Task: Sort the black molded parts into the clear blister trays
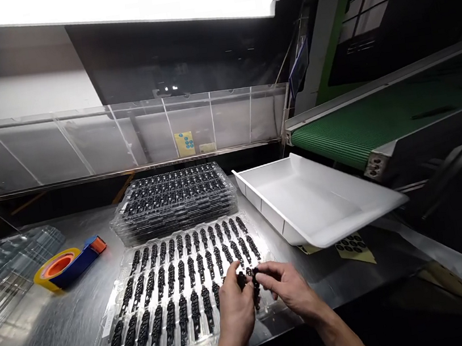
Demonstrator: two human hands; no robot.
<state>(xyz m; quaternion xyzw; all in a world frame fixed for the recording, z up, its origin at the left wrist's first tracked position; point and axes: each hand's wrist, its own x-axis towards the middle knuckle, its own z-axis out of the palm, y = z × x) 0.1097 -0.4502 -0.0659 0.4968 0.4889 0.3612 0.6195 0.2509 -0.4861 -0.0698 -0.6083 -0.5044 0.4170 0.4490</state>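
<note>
A clear plastic tray (122, 285) lies on the metal table, filled with three rows of small black parts (171, 324). Over its front right corner, my left hand (235, 304) is closed, with a small black part between thumb and fingers. My right hand (288, 288) pinches at the right side of the same dark piece, its fingertips close to those of my left hand. The fingers cover some of the tray slots beneath, and the exact shape of the held piece is hard to make out.
Behind the tray stands a stack of filled clear trays (176, 212). A white bin (316, 198) is at the right, near a green conveyor (344, 122). A tape dispenser (72, 267) and more clear trays (13, 272) are at the left.
</note>
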